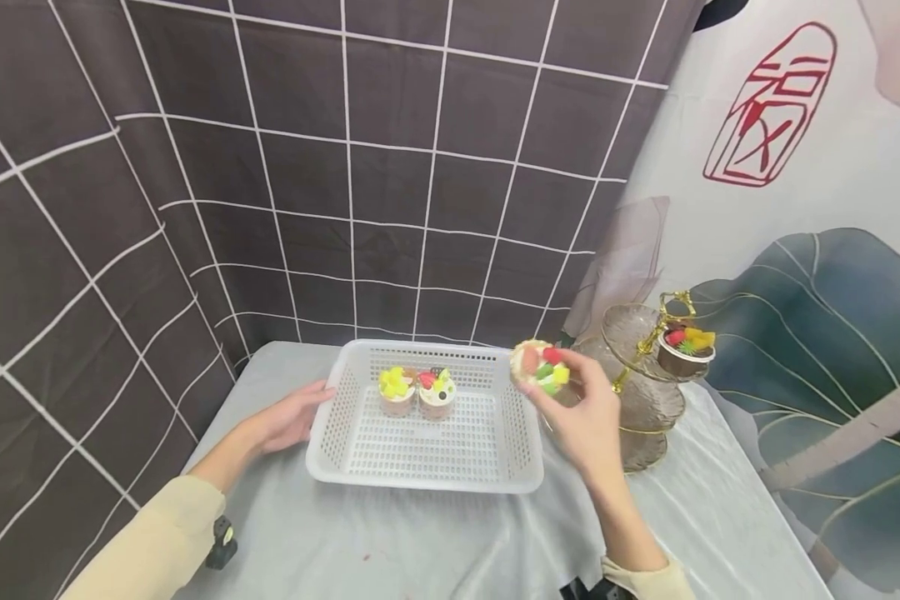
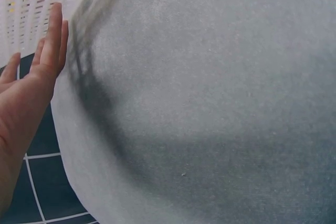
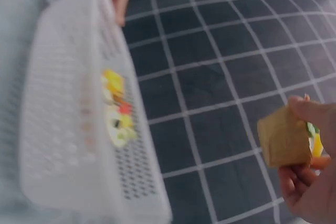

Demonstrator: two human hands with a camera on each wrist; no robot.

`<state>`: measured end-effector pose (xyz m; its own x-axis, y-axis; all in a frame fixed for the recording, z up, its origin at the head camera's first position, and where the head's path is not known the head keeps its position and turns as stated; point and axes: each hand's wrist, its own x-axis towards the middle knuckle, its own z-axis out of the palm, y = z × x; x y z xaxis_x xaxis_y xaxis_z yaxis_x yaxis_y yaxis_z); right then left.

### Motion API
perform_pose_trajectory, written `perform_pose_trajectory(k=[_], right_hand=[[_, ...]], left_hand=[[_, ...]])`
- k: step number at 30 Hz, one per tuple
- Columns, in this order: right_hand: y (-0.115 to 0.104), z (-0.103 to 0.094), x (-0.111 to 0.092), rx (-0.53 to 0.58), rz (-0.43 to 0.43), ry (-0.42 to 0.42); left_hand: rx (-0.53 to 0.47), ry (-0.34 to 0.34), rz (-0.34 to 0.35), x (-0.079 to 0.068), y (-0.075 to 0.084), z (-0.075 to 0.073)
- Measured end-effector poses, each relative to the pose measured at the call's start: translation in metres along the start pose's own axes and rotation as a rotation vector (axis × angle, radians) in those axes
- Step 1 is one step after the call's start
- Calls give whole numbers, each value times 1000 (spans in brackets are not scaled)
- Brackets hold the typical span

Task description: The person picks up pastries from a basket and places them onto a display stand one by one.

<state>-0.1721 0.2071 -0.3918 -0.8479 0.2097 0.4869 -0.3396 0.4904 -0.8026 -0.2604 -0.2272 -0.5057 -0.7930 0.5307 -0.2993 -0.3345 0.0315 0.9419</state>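
A white perforated plastic basket (image 1: pixel 427 479) lies on the cloth-covered table, with two fruit-topped cupcakes inside: one with yellow topping (image 1: pixel 397 385) and one with a strawberry and dark-spotted decoration (image 1: pixel 437 393). My left hand (image 1: pixel 295 417) touches the basket's left wall with its fingers fairly straight, as the left wrist view also shows. Over the basket's right rim, my right hand (image 1: pixel 581 408) pinches a third cupcake (image 1: pixel 534 367), tilted, with red, green and yellow fruit on top. Its tan cup (image 3: pixel 283 137) shows between thumb and fingers in the right wrist view.
Right of the basket stands a tiered stand (image 1: pixel 648 400) with gold fittings and translucent plates. A brown-cupped fruit cupcake (image 1: pixel 686 352) sits on its upper tier. A dark grid-patterned curtain (image 1: pixel 390 183) hangs behind the table (image 1: pixel 450 550).
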Motion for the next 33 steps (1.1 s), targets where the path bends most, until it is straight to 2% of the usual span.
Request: perform_pose_trajectory(k=[3, 9, 13, 17, 22, 33], right_hand=[[-3, -17, 7, -37, 44, 107], [-2, -40, 27, -99, 92, 236], [2, -49, 33, -134, 138, 315], [7, -52, 33, -131, 174, 375], [10, -53, 35, -86, 176, 452], [15, -53, 42, -84, 214, 515]], left_hand=[[19, -12, -1, 0, 0, 0], [25, 2, 1, -1, -1, -2], [18, 6, 4, -1, -1, -2], [15, 5, 0, 0, 0, 0], [6, 2, 3, -1, 1, 1], [7, 9, -1, -2, -1, 1]])
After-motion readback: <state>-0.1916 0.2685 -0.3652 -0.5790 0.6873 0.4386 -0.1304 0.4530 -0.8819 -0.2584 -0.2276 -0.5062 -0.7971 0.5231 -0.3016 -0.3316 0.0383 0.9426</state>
